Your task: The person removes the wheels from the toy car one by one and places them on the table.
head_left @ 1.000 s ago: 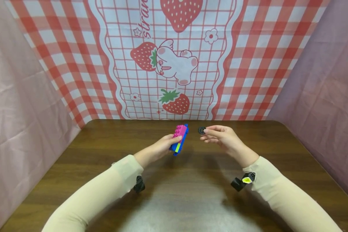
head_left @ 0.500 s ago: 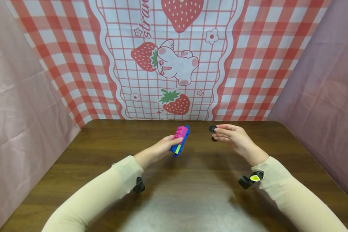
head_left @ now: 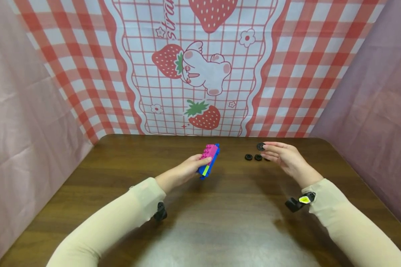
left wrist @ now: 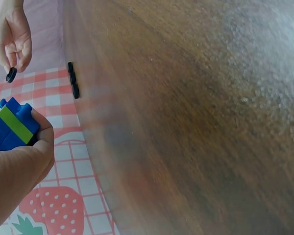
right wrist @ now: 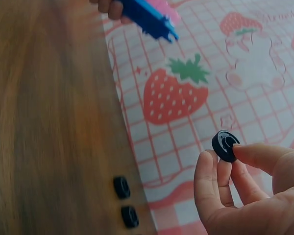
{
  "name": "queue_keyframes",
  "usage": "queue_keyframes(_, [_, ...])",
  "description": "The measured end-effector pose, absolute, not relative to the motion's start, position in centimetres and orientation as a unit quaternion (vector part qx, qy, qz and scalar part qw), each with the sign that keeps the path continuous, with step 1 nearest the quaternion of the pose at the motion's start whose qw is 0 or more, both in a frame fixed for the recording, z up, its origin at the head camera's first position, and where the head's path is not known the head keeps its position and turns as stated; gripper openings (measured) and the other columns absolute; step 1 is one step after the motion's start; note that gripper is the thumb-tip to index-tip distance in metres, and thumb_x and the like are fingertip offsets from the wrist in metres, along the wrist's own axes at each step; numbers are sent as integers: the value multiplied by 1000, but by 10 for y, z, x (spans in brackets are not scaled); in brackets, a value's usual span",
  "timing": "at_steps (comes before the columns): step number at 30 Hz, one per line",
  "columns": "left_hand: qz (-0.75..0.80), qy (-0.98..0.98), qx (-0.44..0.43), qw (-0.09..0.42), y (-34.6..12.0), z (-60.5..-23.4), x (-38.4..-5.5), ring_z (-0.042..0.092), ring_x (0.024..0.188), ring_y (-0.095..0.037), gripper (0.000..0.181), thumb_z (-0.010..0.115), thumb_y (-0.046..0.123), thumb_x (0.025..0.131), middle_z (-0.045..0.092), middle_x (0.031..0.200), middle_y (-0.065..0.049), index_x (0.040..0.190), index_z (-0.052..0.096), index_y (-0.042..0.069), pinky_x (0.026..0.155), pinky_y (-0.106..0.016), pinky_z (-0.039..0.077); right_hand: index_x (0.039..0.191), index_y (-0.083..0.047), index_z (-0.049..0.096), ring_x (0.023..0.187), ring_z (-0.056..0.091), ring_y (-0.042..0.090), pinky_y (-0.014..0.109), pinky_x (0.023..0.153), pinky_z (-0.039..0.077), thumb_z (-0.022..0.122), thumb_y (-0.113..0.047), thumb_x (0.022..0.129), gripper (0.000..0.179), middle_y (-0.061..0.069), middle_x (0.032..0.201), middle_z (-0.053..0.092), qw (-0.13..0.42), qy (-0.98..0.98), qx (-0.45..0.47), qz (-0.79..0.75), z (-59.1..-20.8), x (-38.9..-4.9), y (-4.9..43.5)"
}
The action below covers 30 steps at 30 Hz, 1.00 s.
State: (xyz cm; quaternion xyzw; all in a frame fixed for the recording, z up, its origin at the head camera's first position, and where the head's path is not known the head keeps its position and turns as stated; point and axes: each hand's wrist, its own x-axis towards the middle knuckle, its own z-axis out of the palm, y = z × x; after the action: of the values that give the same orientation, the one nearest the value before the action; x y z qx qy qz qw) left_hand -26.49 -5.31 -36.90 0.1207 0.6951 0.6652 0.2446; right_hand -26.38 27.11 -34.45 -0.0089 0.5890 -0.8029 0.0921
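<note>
My left hand (head_left: pixel 188 170) grips a toy block vehicle (head_left: pixel 209 157) with pink studded bricks on a blue base and a lime-green strip. In the left wrist view its blue end and green stripe (left wrist: pixel 15 124) face the camera. My right hand (head_left: pixel 289 161) pinches a small black toy wheel (right wrist: pixel 226 146) between thumb and fingers, held above the table. Below that hand, several more black wheels (head_left: pixel 248 157) lie in a row on the tabletop; in the head view the fingers partly cover the rightmost one.
The brown wooden table (head_left: pixel 200 207) reaches back to a red-and-white checked cloth (head_left: pixel 294 74) with strawberries printed on it. Pinkish curtains (head_left: pixel 371 111) hang on both sides. A black strap device (head_left: pixel 300 202) sits at the right wrist.
My right hand has moved to the right, away from the block vehicle, with the wheel still pinched. The wheels on the table have come into view. My left hand stays nearly still.
</note>
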Motion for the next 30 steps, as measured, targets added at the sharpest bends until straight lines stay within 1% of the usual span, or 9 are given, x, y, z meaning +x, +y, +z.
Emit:
queue_keyframes(4, [664,696,119,245,-54,-370,-265,52,80,-10,45,41,20,103,52,90,-1,134,36,-12,71,-22,46,87,-10,74,82,71,14,26,79,56,58,4,93,23,1,89,73,83,579,2,-811,-351,-267,283])
queue_keyframes(8, [661,700,113,243,-55,-371,-266,52,81,-11,45,41,21,104,52,90,-2,133,37,-12,71,-22,46,85,-12,75,81,70,11,23,77,56,59,4,92,23,-1,86,73,65,593,17,-802,-359,-274,292])
queue_keyframes(12, [655,706,108,247,-55,-371,-265,53,83,-11,46,43,22,103,52,92,-3,135,36,-11,72,-22,46,83,-17,74,77,70,6,21,74,56,60,1,93,26,-6,82,73,40,631,35,-774,-366,-281,304])
queue_keyframes(16, [648,713,108,246,-56,-371,-264,53,83,-11,46,43,23,103,53,93,-3,134,37,-11,73,-23,47,79,-20,73,72,69,5,19,72,56,60,1,92,29,-8,77,72,21,658,63,-750,-374,-287,316])
queue_keyframes(22, [646,715,104,245,-58,-371,-264,53,82,-11,46,43,23,103,53,93,-4,134,38,-10,73,-23,47,77,-18,71,66,68,5,19,68,56,56,3,93,31,-9,71,70,27,682,97,-724,-384,-296,328])
queue_keyframes(24, [647,715,102,247,-58,-371,-265,53,82,-11,46,44,23,103,53,93,-4,135,37,-10,73,-23,47,82,-14,71,66,68,5,19,67,56,56,2,94,25,-9,70,70,26,693,106,-712,-387,-298,331])
queue_keyframes(26, [647,715,100,246,-57,-372,-265,53,83,-11,46,44,23,103,53,94,-4,135,37,-9,73,-23,47,93,-7,69,65,68,5,20,67,56,56,1,94,16,-10,69,69,22,708,115,-696,-389,-299,333])
queue_keyframes(27, [647,715,100,246,-57,-372,-265,53,83,-11,46,44,23,103,53,94,-4,135,37,-9,74,-24,47,100,-4,68,64,68,5,21,66,56,56,1,94,15,-11,68,68,19,717,121,-686,-390,-300,334])
queue_keyframes(30, [645,717,102,244,-57,-372,-264,53,83,-11,45,44,22,103,53,94,-4,134,38,-10,74,-24,47,122,11,57,63,67,4,22,66,57,55,3,93,30,-14,66,66,17,742,132,-657,-392,-301,335])
